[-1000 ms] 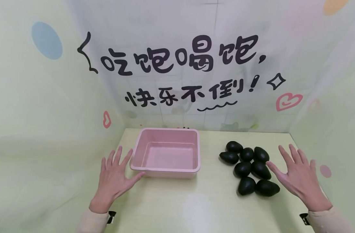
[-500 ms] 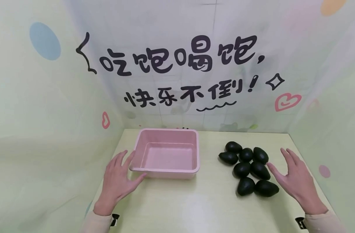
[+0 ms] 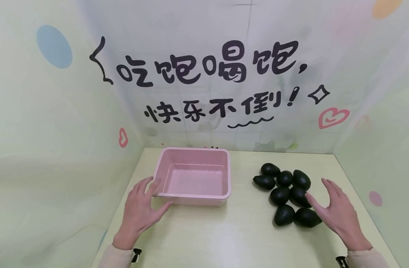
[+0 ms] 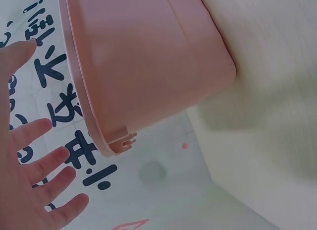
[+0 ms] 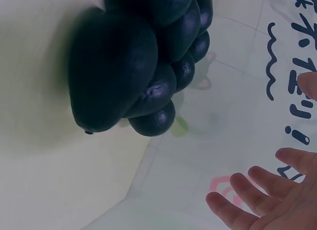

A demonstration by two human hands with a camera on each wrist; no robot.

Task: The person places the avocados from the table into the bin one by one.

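Observation:
A pink rectangular plastic bin (image 3: 196, 196) stands at the back left of the table. My left hand (image 3: 139, 210) hovers at its near left corner, fingers relaxed and spread, holding nothing. The left wrist view shows the bin's side wall (image 4: 148, 56) with the fingers (image 4: 44, 160) apart from it. On the right lies a cluster of several dark green avocados (image 3: 279, 195). My right hand (image 3: 340, 216) is just right of them, its thumb overlapping one avocado in the head view. In the right wrist view the avocados (image 5: 114, 71) are apart from the loosely spread fingers (image 5: 257, 190).
The pale table (image 3: 218, 234) reaches to a printed cloth backdrop (image 3: 208, 37) with black lettering. Cloth sides (image 3: 57, 167) close in the table at left and right. Each wrist wears a dark strap piece below a light sleeve (image 3: 115, 258).
Both hands have moved inward and slightly toward the body, and their spread fingers have relaxed and drawn closer together. The bin and avocados have stayed in place.

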